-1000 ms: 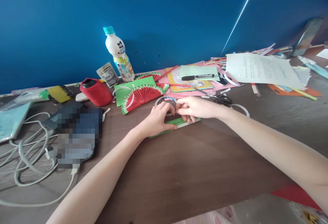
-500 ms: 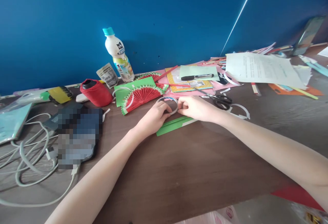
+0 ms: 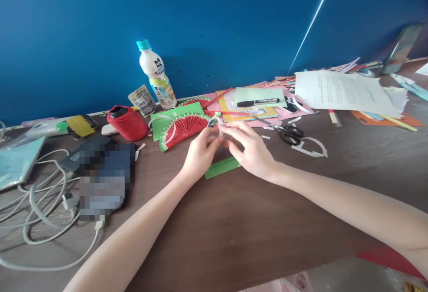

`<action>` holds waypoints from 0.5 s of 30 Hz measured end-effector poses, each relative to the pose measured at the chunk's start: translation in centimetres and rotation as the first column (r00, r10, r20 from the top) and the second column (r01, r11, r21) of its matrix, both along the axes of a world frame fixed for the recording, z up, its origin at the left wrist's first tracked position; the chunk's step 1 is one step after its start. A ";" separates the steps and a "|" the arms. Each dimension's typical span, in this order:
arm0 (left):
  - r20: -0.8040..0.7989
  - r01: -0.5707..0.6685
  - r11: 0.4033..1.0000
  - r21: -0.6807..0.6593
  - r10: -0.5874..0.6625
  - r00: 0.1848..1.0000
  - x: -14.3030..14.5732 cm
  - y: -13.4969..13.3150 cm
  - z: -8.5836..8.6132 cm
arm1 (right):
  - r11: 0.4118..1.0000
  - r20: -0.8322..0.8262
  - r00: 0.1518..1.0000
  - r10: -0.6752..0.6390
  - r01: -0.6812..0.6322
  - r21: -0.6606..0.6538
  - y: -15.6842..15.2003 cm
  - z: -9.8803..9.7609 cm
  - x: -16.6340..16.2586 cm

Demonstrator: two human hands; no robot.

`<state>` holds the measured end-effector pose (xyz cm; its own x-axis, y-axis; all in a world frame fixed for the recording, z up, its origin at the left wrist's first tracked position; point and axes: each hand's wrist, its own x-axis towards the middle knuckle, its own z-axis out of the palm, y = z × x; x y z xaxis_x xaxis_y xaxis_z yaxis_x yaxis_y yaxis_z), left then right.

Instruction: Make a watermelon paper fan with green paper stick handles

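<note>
My left hand (image 3: 202, 149) is closed round a thin white ring that looks like a roll of tape (image 3: 216, 121), held up off the tabletop. The fingertips of my right hand (image 3: 252, 149) meet at the ring's right side, thumb below and fingers above; what exactly they pinch is partly hidden. Beneath both hands lies a folded green paper strip (image 3: 220, 168) with a pale edge. Just left of the ring rests a pleated red paper fan (image 3: 185, 129) with a green and white rim, on a green sheet (image 3: 160, 125).
Black-handled scissors (image 3: 290, 134) and a curled white strip (image 3: 312, 153) lie at the right. Behind stand a bottle (image 3: 156, 73) and a red cloth-like bundle (image 3: 129, 124). A marker (image 3: 257, 102) rests on papers. A phone (image 3: 107, 180) and cables (image 3: 60, 203) occupy the left.
My hands have lifted the tape roll slightly and tilted it. My right hand has turned and come closer, its fingers now reaching onto the roll's edge.
</note>
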<state>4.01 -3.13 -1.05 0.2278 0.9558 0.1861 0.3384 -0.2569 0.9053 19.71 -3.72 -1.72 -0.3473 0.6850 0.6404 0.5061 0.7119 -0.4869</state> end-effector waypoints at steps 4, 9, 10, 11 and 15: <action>0.076 0.052 0.999 -0.002 -0.052 0.996 0.0 0.1 0.2 | 0.998 0.009 1.000 0.005 -0.005 0.066 -0.1 -0.1 -0.1; 0.030 0.078 0.997 0.008 -0.078 0.997 0.0 0.1 0.6 | 0.998 -0.097 0.995 0.018 -0.013 0.056 0.1 0.4 -0.1; 0.006 0.100 0.995 0.000 -0.100 0.995 -0.1 0.1 0.6 | 1.000 -0.131 0.991 0.020 -0.017 0.024 0.3 0.5 0.0; -0.016 0.129 0.992 -0.011 -0.129 0.992 -0.2 0.2 0.7 | 1.000 -0.168 0.986 0.021 -0.023 -0.015 0.5 0.6 0.1; -0.081 0.229 0.970 -0.081 -0.235 0.969 -0.7 0.5 1.0 | 0.981 -0.310 0.951 0.009 -0.068 -0.181 1.2 0.8 0.5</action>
<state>3.28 -2.61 -0.06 0.4573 0.8849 0.0886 0.3575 -0.2741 0.8928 20.18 -2.56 -0.96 -0.1834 0.7930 0.5810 0.2855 0.6085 -0.7404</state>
